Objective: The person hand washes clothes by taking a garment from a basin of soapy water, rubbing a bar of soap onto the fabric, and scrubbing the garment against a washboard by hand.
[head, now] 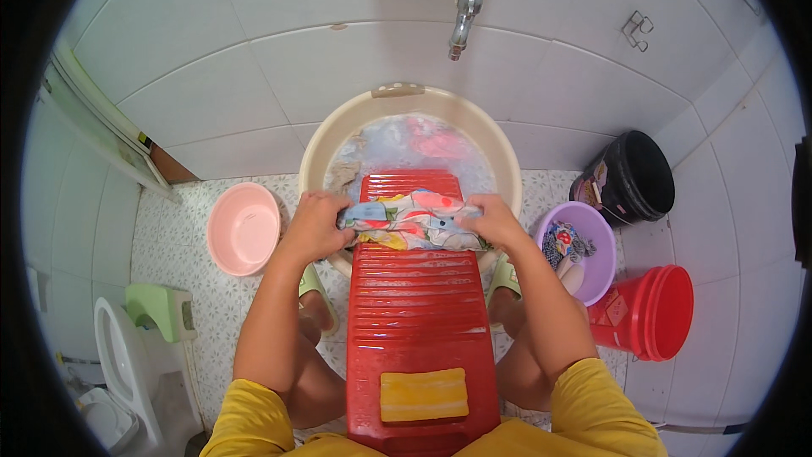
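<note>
A wet, multicoloured printed cloth (415,221) stretches across the ridges of a red plastic washboard (415,292). My left hand (320,223) grips its left end, and my right hand (491,222) has hold of the right end. The washboard's far end reaches into a large cream basin (317,152) of cloudy, soapy water. Pink fabric (438,138) and a beige-brown cloth (344,176) lie in that water. On the smooth near part of the washboard rests a yellow bar of laundry soap (424,395).
A pink basin (244,228) stands left. At right are a purple basin (599,260) with small cloth items, a black bucket (641,178) and a red bucket (660,314). A metal tap (466,22) juts from the wall above. A green stool (155,311) and toilet (120,355) are lower left.
</note>
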